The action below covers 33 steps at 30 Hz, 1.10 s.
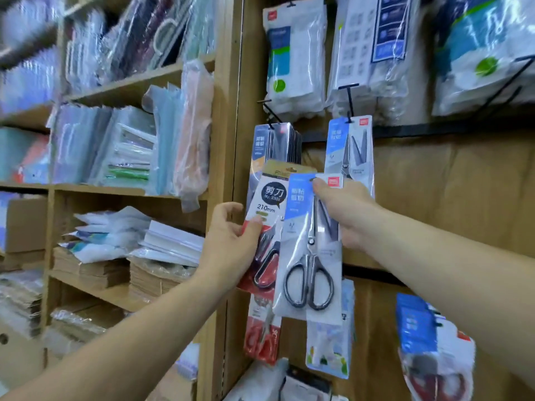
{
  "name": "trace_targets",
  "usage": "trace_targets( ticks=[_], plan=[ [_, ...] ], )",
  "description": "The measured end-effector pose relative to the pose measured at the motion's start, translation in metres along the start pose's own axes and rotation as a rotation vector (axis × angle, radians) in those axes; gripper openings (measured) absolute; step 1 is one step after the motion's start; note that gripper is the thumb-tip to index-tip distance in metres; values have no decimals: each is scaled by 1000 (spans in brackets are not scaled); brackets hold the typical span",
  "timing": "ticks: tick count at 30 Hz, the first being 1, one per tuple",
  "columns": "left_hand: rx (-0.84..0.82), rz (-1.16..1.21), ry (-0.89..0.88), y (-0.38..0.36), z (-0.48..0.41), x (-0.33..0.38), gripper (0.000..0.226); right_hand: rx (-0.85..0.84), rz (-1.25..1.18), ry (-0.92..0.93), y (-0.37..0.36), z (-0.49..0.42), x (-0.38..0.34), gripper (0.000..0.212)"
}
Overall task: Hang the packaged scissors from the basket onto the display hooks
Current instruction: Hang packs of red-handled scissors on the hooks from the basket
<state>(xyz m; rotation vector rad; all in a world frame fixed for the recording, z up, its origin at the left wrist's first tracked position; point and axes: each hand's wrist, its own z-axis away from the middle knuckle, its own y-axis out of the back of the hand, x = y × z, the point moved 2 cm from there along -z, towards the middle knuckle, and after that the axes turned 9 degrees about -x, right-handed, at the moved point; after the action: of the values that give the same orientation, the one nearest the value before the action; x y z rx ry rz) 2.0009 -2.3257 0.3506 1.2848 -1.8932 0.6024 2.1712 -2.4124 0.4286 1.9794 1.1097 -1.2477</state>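
My right hand (344,209) grips a blue-and-white scissors pack (307,256) near its top, thumb on the hang hole, holding it upright before the display board. My left hand (231,241) holds a red-handled scissors pack labelled 210mm (267,204) by its left edge, just left of the blue pack. Above them, one matching blue pack (350,151) hangs on a black hook (348,102). A stack of dark scissors packs (275,143) hangs on the hook (267,110) to its left. The basket is out of view.
White packaged goods (295,59) hang on upper hooks. More carded items (330,342) hang below, with a blue pack (431,342) at lower right. Wooden shelves (130,189) at left hold plastic folders, paper stacks and envelopes. A vertical wooden post (228,111) divides shelves from the board.
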Motion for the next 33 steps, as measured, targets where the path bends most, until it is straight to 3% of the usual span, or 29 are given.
trace_targets(
  ticks=[4, 9, 15, 19, 21, 24, 29, 33],
  plan=[
    [-135, -107, -85, 4, -10, 1, 62, 38, 0, 52, 6, -21, -25, 18],
    [-166, -210, -104, 10, -35, -2, 93, 83, 17, 59, 10, -45, -42, 24],
    [-108, -102, -67, 3, -69, 7, 77, 96, 34, 64, 9, -74, -50, 37],
    [9, -117, -165, 2, -98, 19, 65, 104, 97, 107, 2, -78, -56, 38],
    [23, -175, -200, 3, -115, 24, 72, 126, 140, 144, 5, -82, -57, 40],
    [-2, -210, -185, -1, -138, 22, 85, 130, 172, 195, 10, -86, -58, 20],
    [-25, -212, -141, -9, -160, 11, 84, 126, 162, 198, 14, -81, -57, 20],
    [5, -251, -146, -11, -163, -2, 100, 111, 192, 216, 24, -82, -56, 17]
  ],
)
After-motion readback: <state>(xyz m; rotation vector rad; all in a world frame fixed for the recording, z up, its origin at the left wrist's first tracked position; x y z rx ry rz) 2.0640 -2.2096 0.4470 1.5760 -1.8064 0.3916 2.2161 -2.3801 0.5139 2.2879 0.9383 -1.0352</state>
